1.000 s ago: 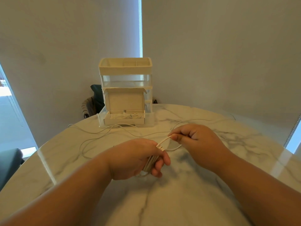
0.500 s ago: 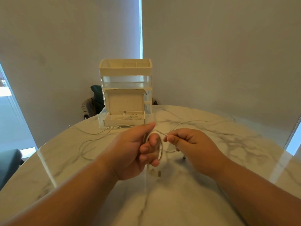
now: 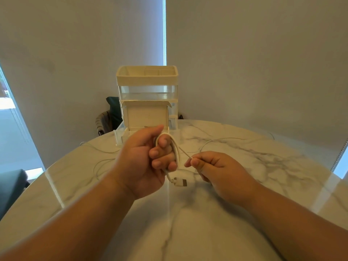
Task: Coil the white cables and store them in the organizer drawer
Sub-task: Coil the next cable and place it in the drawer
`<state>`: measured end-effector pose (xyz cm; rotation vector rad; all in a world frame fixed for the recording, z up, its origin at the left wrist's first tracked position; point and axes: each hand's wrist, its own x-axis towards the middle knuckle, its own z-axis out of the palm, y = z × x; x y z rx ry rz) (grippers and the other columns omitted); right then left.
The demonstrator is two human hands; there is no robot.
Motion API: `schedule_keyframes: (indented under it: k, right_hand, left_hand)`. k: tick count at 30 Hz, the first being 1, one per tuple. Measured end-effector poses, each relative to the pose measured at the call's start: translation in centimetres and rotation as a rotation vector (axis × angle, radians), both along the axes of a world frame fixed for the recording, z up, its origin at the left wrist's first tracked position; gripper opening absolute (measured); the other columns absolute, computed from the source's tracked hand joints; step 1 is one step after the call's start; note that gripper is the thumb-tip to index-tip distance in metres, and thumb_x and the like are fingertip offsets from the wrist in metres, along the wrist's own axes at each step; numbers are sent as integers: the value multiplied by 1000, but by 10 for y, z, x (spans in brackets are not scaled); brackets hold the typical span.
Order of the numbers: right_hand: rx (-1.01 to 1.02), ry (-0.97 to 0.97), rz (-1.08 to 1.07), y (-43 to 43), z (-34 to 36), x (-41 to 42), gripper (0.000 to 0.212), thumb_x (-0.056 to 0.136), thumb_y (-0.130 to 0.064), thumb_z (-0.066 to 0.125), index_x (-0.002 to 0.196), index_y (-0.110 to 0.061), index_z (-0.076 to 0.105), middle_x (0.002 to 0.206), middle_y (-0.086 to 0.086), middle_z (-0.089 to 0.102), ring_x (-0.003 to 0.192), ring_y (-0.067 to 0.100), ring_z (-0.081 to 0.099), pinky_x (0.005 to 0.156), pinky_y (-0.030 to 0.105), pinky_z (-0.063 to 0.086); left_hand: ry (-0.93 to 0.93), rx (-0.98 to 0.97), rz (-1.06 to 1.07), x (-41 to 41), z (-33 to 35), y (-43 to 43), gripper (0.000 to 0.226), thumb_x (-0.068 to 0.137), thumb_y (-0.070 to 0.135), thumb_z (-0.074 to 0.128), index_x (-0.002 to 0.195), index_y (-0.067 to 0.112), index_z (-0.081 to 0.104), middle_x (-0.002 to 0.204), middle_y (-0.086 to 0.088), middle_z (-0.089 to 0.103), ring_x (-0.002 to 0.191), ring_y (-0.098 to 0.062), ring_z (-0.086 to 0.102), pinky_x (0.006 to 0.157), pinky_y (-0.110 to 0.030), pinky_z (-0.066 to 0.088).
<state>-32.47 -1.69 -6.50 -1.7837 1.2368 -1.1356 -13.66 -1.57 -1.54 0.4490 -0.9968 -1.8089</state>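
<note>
Above the marble tabletop [image 3: 188, 223], your left hand [image 3: 145, 161] held the white cable [image 3: 177, 149] as a coil looped round its curled fingers, the connector [image 3: 180, 182] hanging just below the fist. Your right hand [image 3: 216, 166], just beside it, pinched the cable's free run between thumb and forefinger. At the far edge stood the organizer [image 3: 146, 78], its bottom drawer [image 3: 120, 137] pulled out and partly hidden behind your left hand. Loose cable [image 3: 98, 166] lay to the left.
</note>
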Motion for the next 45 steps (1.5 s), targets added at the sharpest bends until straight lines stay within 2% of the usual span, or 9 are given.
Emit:
schedule_keyframes:
  k: [9,16,20,22,24,28,32,39,45]
  right_hand:
    - [113,80,52,3,-3,7,22,101,-33,52,102,-39,72,59,-9,53,51,9,43,51,24,37]
    - [138,273,122,12,-1,13,23,102,-32,49,115,-37,67,63,-11,56,55,0,50,58,13,42]
    - [133,395,211,21,5,20,25,102,-29,48,119,-35,65,56,-30,55,54,-9,50,57,4,35]
    - [88,461,208,25,7,25,28,102,-31,49,124,-38,63,81,-40,61,80,-18,56,71,1,37]
    - [51,495,191,25,6,28,29,101,-34,49,127,-42,61,116,-28,64,107,-9,57,87,1,37]
    - [7,544,185,28,5,30,31,101,-35,49,130,-40,59,134,-24,57,119,-11,47,90,-5,27]
    - [-45,560,159,30,6,31,32,101,-38,48,131,-39,59,132,-22,58,118,-10,49,93,0,29]
    - [-165,683,196,35,11,34,31,102,-38,45,127,-28,59,126,-11,64,115,2,54,100,24,42]
    - [-323,528,100,36,19,30,26,103,-36,44,88,-21,60,82,-8,63,83,7,56,75,30,46]
  left_hand:
    - [125,36,62,6,3,-3,35,86,32,49,55,16,51,40,9,31,35,-6,32,47,-22,48]
    - [218,93,191,16,6,-13,37,94,31,47,60,17,49,44,9,31,36,-6,31,48,-20,47]
    - [247,128,269,14,3,-14,35,95,28,48,62,15,50,47,8,32,37,-7,31,48,-18,47]
    - [256,139,288,13,2,-14,33,94,27,49,65,14,51,48,8,34,38,-7,33,49,-19,49]
    - [250,145,304,13,1,-15,30,95,26,49,68,13,53,51,7,36,40,-7,37,50,-20,51]
    - [216,131,328,12,-3,-20,21,94,21,47,78,10,56,56,5,43,45,-9,44,59,-26,56]
    - [182,153,340,14,-6,-25,18,94,17,46,85,8,59,58,3,47,48,-10,48,61,-28,58]
    - [66,114,420,10,-14,-29,23,100,17,44,100,3,62,64,-2,55,56,-13,55,71,-35,59]
    - [-30,55,401,7,-21,-33,27,101,16,45,106,-4,62,69,-8,62,63,-18,64,80,-38,59]
